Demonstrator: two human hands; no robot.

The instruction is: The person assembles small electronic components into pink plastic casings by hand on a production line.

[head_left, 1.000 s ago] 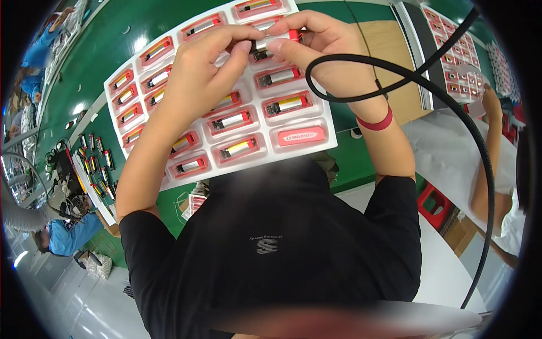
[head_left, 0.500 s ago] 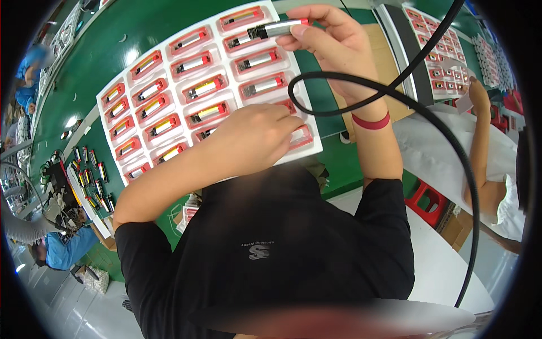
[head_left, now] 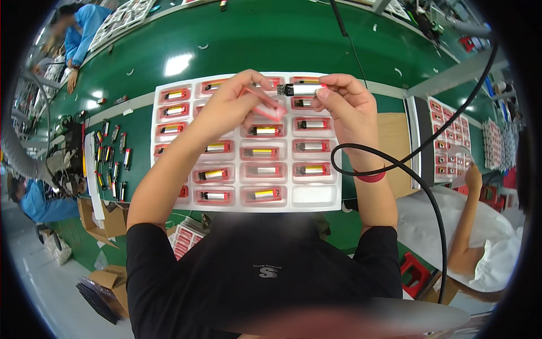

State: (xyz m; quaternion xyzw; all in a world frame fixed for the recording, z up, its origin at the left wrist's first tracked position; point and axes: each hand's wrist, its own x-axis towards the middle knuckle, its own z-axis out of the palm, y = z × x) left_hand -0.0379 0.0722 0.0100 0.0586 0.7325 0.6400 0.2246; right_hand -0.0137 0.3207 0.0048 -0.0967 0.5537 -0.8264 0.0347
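My left hand [head_left: 228, 110] pinches a red see-through plastic shell [head_left: 270, 107], tilted and slightly blurred, over the far part of a white tray [head_left: 313, 196]. Close to its right, my right hand [head_left: 351, 107] grips a silver cylindrical battery cell [head_left: 303, 89] between thumb and fingers. That cell lies level, its dark end toward the shell and its other end red at my fingertips. Rows of compartments in the tray hold red shells with similar silver or yellow cells in them. The near right corner compartment is bare. My hands hide some of the far compartments.
A black cable [head_left: 420, 113] loops across my right wrist. Loose cells [head_left: 116, 161] lie on the green table [head_left: 248, 48] at left. Another filled tray [head_left: 450, 138] is at right, beside a co-worker's arm [head_left: 464, 226]. Open cardboard boxes [head_left: 107, 220] are at lower left.
My left hand has risen from the tray's near right corner with a red plastic shell. My right hand still holds the cell, now beside it. The whole view has turned and shifted.
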